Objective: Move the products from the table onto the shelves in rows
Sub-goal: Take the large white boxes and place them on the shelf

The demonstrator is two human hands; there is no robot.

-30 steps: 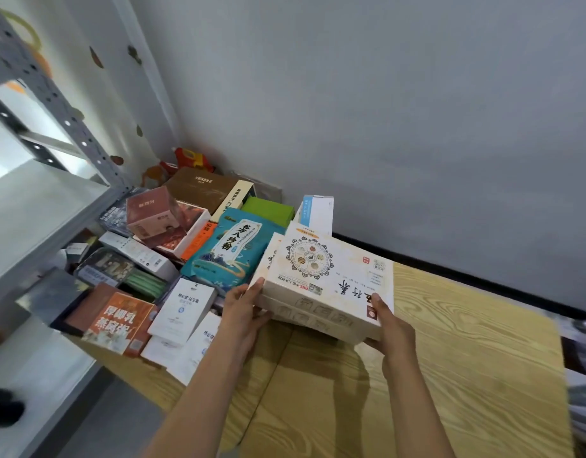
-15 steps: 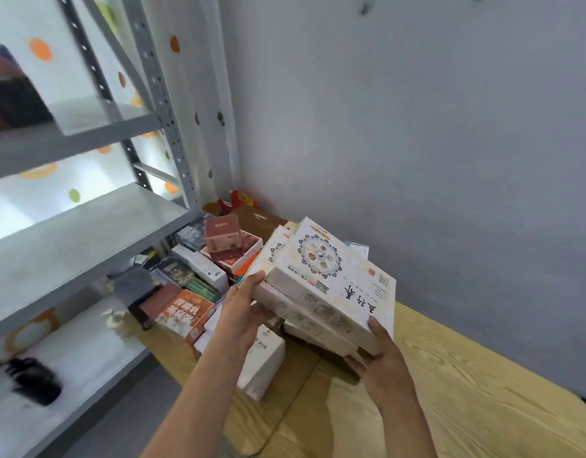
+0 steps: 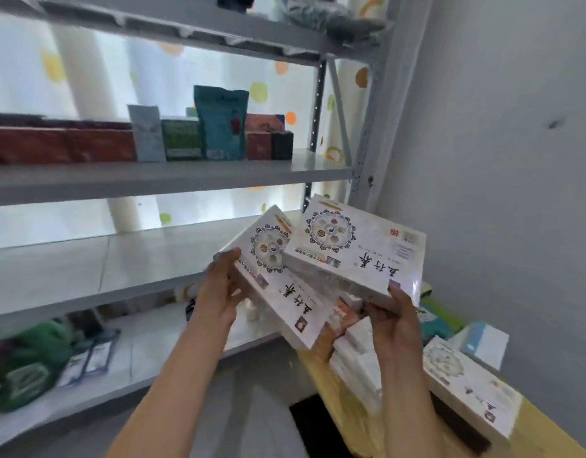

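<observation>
White boxes: 2 held | left grip pinches lower box | right grip pinches upper box

A person's left hand and right hand have lifted 2 white boxes off the wooden table and swung them toward the metal shelves. Stacked squarely 1 second ago, the lower box now fans out leftward beneath the upper box, apparently one per hand.
</observation>
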